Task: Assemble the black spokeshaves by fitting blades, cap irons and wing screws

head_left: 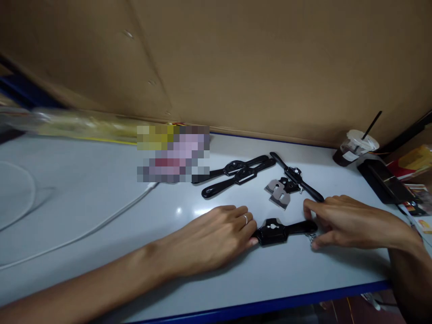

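My left hand (221, 234) is closed around one handle of a black spokeshave (272, 233) lying low over the table, a ring on one finger. At the tool's other end, my right hand (351, 222) has thumb and fingers apart, around the handle tip. Small silver screws (311, 237) are by the right thumb; I cannot tell whether it grips them. Behind the hands lies another assembled spokeshave (295, 173), with loose metal blades (279, 192) and a black cap piece (286, 184) beside it. Two black spokeshave bodies (245, 174) rest side by side further left.
A plastic cup (356, 146) with a dark drink and straw stands at the back right, near a black device (384, 180). A white cable (101, 234) runs across the left of the table to a blurred-out object (175, 155). A brown board (236, 67) rises behind.
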A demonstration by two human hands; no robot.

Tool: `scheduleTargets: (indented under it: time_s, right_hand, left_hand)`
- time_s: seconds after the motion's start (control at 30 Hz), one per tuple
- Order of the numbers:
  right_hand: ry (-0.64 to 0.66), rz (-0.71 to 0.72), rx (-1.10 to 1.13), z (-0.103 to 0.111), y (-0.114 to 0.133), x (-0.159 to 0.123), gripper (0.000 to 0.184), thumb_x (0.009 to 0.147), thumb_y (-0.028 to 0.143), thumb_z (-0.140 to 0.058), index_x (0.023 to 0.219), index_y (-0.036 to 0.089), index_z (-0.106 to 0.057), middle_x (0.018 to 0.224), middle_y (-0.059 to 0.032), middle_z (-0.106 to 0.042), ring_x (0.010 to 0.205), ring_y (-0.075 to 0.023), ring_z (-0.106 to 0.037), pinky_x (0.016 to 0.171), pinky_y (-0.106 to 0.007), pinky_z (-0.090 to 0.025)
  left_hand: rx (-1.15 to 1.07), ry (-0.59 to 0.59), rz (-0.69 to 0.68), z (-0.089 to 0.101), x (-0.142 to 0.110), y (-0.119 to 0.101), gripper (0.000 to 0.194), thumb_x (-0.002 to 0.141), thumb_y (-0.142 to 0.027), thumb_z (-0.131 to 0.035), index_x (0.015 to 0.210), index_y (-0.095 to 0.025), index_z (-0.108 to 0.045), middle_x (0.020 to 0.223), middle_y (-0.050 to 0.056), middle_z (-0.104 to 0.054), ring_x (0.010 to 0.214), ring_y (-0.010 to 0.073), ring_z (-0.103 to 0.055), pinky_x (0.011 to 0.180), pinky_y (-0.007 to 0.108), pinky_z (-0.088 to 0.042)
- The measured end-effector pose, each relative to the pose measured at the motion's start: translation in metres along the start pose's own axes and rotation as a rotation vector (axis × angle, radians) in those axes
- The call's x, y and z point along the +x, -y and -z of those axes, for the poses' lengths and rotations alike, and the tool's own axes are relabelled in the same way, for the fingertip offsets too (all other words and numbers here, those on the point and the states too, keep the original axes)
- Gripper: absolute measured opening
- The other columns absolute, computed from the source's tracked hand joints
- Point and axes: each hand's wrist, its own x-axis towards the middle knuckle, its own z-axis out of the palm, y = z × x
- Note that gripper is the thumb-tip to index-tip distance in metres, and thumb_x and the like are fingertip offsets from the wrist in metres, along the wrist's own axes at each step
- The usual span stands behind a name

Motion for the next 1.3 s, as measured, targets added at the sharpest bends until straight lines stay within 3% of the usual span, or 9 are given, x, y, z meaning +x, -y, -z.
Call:
scheduleTargets:
  time_s: [0.27, 0.47, 0.67, 0.83, 0.97, 1.1, 1.2, 1.3]
  right_hand:
    - [-0.024, 0.048, -0.033, -0.010, 0.000, 0.012, 0.020, 0.087, 0.035, -0.069, 0.096, 0.023, -0.057, 0.080, -0.0019, -0.062, 0.073, -0.0211, -0.058, 0.063, -0.031, -0.035]
    - [-0.096, 0.084, -0.051, -0.012, 0.003, 0.009, 0.013, 0.088, 0.030, -0.061, 0.099, 0.023, -0.057, 0.085, -0.0047, -0.064, 0.076, -0.0226, -0.059, 0.067, -0.035, -0.039]
    - [-0.238, 0.057, -0.185, -0.016, 0.019, 0.022, 0.030, 0.083, 0.009, -0.048, 0.111, 0.017, -0.056, 0.081, -0.0083, -0.068, 0.072, -0.0247, -0.062, 0.064, -0.036, -0.036]
    - [-0.280, 0.004, -0.238, -0.019, 0.024, 0.029, 0.046, 0.075, -0.003, -0.044, 0.114, 0.018, -0.055, 0.079, -0.0053, -0.066, 0.070, -0.0232, -0.061, 0.061, -0.033, -0.033]
    - [-0.301, 0.050, -0.151, -0.017, 0.023, 0.025, 0.041, 0.073, -0.005, -0.043, 0.103, 0.019, -0.058, 0.096, -0.0070, -0.068, 0.077, -0.0210, -0.062, 0.067, -0.033, -0.038]
    - [-0.299, 0.187, 0.021, -0.011, 0.016, 0.016, 0.044, 0.077, 0.000, -0.050, 0.112, 0.024, -0.059, 0.117, -0.0042, -0.067, 0.091, -0.0201, -0.065, 0.077, -0.032, -0.043]
    - [-0.335, 0.187, 0.159, -0.005, 0.007, 0.012, 0.032, 0.087, 0.015, -0.055, 0.116, 0.026, -0.061, 0.112, -0.0027, -0.070, 0.095, -0.0205, -0.065, 0.081, -0.032, -0.045]
    - [-0.503, 0.061, 0.212, 0.000, -0.001, 0.016, 0.021, 0.090, 0.017, -0.047, 0.101, 0.022, -0.063, 0.092, -0.0024, -0.072, 0.082, -0.0183, -0.065, 0.074, -0.030, -0.043]
  left_hand:
    - [0.000, -0.008, -0.011, 0.002, 0.000, 0.000, 0.021, 0.102, -0.025, -0.054, 0.082, -0.017, -0.057, 0.075, 0.003, -0.062, 0.066, 0.0194, -0.056, 0.059, 0.036, -0.042]
    - [-0.048, -0.042, 0.027, -0.002, -0.001, 0.001, 0.030, 0.106, -0.025, -0.042, 0.082, -0.018, -0.057, 0.076, 0.004, -0.062, 0.067, 0.0182, -0.054, 0.060, 0.036, -0.041]
    - [-0.074, -0.007, 0.112, -0.001, -0.001, 0.002, 0.029, 0.106, -0.030, -0.042, 0.083, -0.018, -0.054, 0.073, 0.002, -0.060, 0.063, 0.0170, -0.053, 0.058, 0.033, -0.038]
    - [-0.099, -0.009, 0.151, -0.001, -0.002, 0.002, 0.029, 0.106, -0.033, -0.042, 0.083, -0.018, -0.053, 0.071, 0.002, -0.059, 0.062, 0.0177, -0.055, 0.057, 0.032, -0.036]
    - [-0.110, 0.010, 0.148, -0.002, -0.002, 0.002, 0.025, 0.105, -0.031, -0.045, 0.085, -0.018, -0.054, 0.075, 0.002, -0.060, 0.065, 0.0177, -0.056, 0.060, 0.032, -0.038]
    - [-0.099, -0.006, 0.100, -0.002, -0.002, 0.003, 0.027, 0.106, -0.030, -0.043, 0.084, -0.018, -0.054, 0.076, 0.002, -0.062, 0.066, 0.0182, -0.057, 0.060, 0.033, -0.039]
    - [-0.089, 0.007, 0.075, -0.001, -0.002, 0.003, 0.028, 0.105, -0.030, -0.042, 0.083, -0.019, -0.053, 0.076, 0.003, -0.062, 0.064, 0.0179, -0.055, 0.059, 0.034, -0.038]
    - [-0.090, 0.021, 0.053, 0.000, -0.001, 0.003, 0.027, 0.105, -0.031, -0.043, 0.082, -0.019, -0.053, 0.076, 0.002, -0.062, 0.064, 0.0182, -0.055, 0.059, 0.034, -0.039]
